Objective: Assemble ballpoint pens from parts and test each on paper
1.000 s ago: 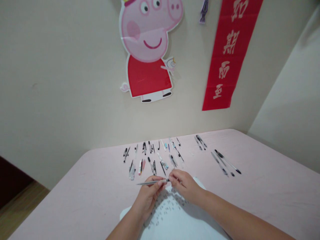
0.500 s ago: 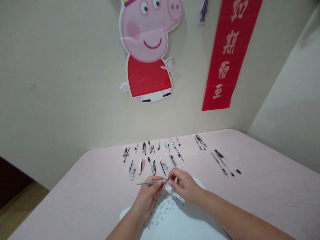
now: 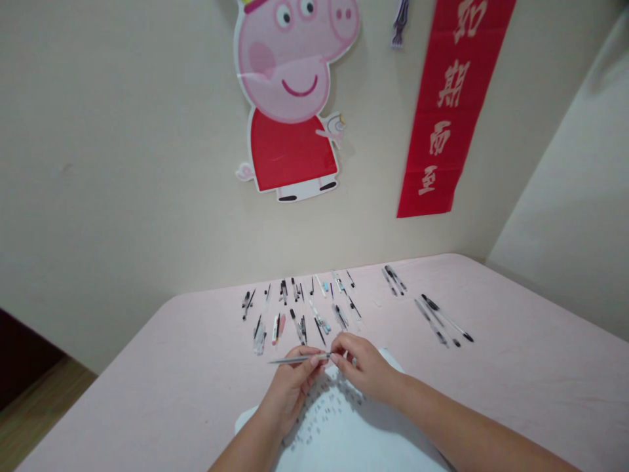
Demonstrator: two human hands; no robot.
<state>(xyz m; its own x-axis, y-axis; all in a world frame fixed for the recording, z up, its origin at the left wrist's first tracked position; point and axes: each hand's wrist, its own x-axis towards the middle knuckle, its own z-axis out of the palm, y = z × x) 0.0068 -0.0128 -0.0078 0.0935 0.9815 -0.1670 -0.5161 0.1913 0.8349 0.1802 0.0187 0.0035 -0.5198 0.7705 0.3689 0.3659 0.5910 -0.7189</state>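
Observation:
A slim, pale grey pen (image 3: 289, 360) lies almost level above the front of the table, its pointed end to the left. My left hand (image 3: 297, 380) is closed round its middle, thumb on top. At the pen's right end, my right hand (image 3: 361, 364) pinches with thumb and fingertips; what small part sits between them is mostly hidden. Below both hands is a white sheet (image 3: 354, 432) with small dark marks on it, partly covered by my hands and forearms.
Beyond my hands, the pink-covered table (image 3: 162, 367) holds rows of pen parts, among them a pink-and-white pen (image 3: 276, 329). Whole pens (image 3: 435, 321) lie to the right, with more pens (image 3: 394, 280) behind them. The wall (image 3: 147, 196) rises at the table's back edge.
Hardly anything differs. Both hands stay in place on the pen, with only a very slight shift of the right fingers at its end.

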